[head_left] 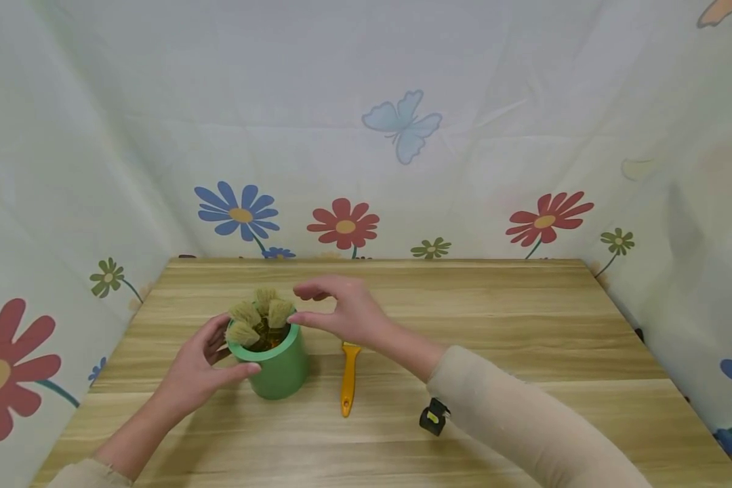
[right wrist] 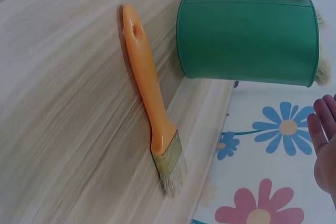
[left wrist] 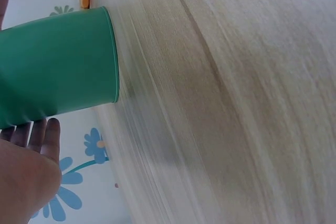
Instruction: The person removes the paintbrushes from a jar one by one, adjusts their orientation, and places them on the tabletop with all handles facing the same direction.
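1. Green cup (head_left: pixel 280 369) stands upright on the wooden table (head_left: pixel 494 305), the left hand (head_left: pixel 198 369) gripping its left side, thumb at the near side, fingers round behind, I'd guess to keep it from tipping.
2. Just right of the green cup's rim hovers the right hand (head_left: pixel 350 312), holding nothing, thumb and fingers parted beside the pale bristle heads (head_left: pixel 246 312); whether the thumb touches one I can't tell.
3. Inside the green cup those pale bristle heads point upward, which probably leaves them easy to reach.
4. Beside the green cup, to its right, an orange-handled brush (right wrist: pixel 153 106) lies flat, handle on the near side.
5. Farther right of the green cup, by the right sleeve (head_left: pixel 494 400), sits a small black object (head_left: pixel 433 417); its yellow-green patch is too small to read. I see no writing elsewhere.
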A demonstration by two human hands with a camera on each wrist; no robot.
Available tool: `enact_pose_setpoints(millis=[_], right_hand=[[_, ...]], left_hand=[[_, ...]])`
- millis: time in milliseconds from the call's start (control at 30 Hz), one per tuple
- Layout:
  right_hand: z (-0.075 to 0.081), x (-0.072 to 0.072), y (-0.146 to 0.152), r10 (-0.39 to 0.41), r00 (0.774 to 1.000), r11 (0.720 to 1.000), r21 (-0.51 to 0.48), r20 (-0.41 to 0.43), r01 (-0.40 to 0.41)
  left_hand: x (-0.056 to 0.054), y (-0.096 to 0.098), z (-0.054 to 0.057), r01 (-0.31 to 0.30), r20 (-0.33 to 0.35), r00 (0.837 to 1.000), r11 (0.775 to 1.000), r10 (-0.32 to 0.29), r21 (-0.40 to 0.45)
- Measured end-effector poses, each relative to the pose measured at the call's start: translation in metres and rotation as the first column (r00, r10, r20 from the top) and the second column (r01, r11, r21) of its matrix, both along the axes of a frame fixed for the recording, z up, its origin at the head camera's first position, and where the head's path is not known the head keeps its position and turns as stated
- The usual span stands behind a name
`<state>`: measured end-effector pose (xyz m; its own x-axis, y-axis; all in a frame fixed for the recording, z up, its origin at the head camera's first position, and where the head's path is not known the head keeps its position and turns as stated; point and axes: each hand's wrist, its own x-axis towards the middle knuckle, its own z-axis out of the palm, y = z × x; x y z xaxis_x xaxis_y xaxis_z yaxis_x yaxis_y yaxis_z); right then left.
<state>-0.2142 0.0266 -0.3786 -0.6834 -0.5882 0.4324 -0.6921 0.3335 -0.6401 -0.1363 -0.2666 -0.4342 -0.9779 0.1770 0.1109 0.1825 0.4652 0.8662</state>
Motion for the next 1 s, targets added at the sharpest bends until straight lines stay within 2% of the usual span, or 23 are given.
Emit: enact_pose_setpoints(millis=[300,567,800,1000], right_hand=[[-0.005,0.000,-0.010,0.039,0.998,0.999,0.019,-0.056,-0.038],[-0.007,-0.003,-0.015,0.033,0.995,0.999,0.043,-0.099,-0.028],[-0.005,-0.001,-0.021,0.078,0.979,0.997,0.010,-0.190,-0.077],[-0.001,0.003,-0.025,0.116,0.968,0.993,-0.006,-0.223,-0.120]], left_hand=[[0.001,0.000,0.001,-0.003,0.002,1.000,1.000,0.003,-0.005],[0.002,0.001,0.002,-0.001,0.002,1.000,1.000,0.001,0.002],[0.003,0.002,0.003,-0.001,-0.006,1.000,1.000,0.001,0.004],[0.002,0.001,0.002,0.012,-0.020,1.000,1.000,-0.012,0.019]])
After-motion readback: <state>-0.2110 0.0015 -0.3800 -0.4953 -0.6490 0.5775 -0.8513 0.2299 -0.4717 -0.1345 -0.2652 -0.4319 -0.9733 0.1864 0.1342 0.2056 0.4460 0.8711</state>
